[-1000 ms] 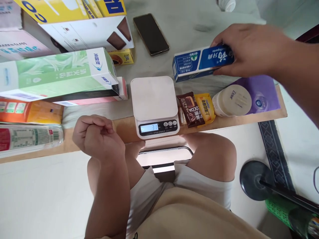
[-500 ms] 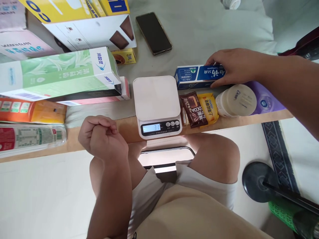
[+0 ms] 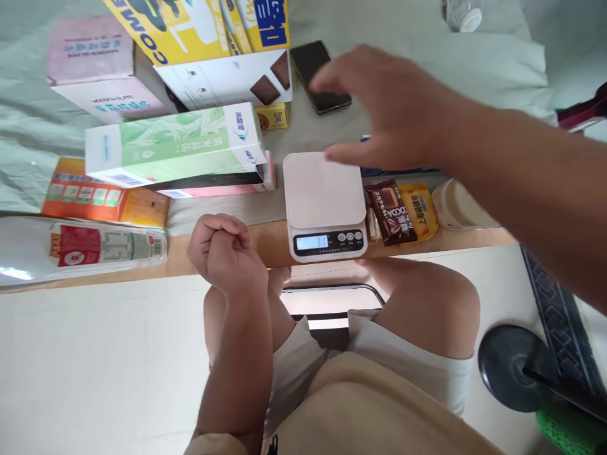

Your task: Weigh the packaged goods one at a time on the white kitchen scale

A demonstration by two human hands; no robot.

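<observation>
My right hand (image 3: 374,114) hangs in the air with thumb and fingers spread and nothing between them. It is over the area between the black phone (image 3: 318,76) and the white kitchen scale (image 3: 325,189), and its thumb overlaps the plate's top right corner in the picture. The scale's plate is bare and its lit display seems to read 31. My hand and wrist mostly cover the blue toothpaste box (image 3: 398,171). At the table's front edge, left of the scale, my left hand (image 3: 225,253) is curled into a fist, with nothing showing in it.
Left of the scale are a green-and-white box (image 3: 175,145), an orange pack (image 3: 104,193), a clear bottle (image 3: 109,246) and a yellow carton (image 3: 203,38). On the right lie a brown cocoa snack packet (image 3: 391,212), a yellow packet (image 3: 420,212) and a cream-lidded jar (image 3: 459,205).
My right hand has let go of the toothpaste box and swung left, up over the scale's side. My left fist stays beside the scale. The view has turned slightly left.
</observation>
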